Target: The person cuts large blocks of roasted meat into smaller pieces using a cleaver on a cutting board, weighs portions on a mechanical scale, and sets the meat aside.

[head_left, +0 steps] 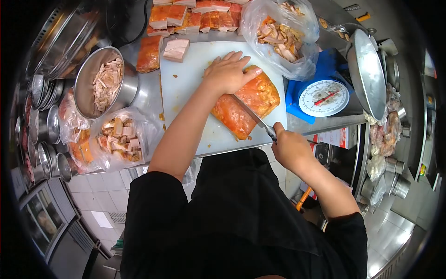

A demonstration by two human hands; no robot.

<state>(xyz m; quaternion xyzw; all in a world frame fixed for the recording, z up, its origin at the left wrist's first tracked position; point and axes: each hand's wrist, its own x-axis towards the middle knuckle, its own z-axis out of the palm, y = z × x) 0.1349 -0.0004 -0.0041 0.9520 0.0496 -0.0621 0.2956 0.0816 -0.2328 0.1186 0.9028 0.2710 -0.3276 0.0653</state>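
A large slab of roasted meat (241, 116) with glossy orange-brown skin lies on the white cutting board (186, 93). My left hand (230, 73) rests on its upper left part, palm down with fingers spread. In my right hand (291, 148) is the handle of a knife (253, 116), with the fingers wrapped round it. The blade lies diagonally across the slab, its tip close below my left hand; how deep it sits in the meat I cannot tell. A pale cut block of meat (176, 49) sits at the board's upper left corner.
Roasted meat blocks (188, 21) line the back. A metal pot (81, 93) of sliced meat and a plastic bag (148, 139) of pieces are at left. Another bag (302, 65), a blue scale (299, 104) and a metal pan (367, 74) are at right.
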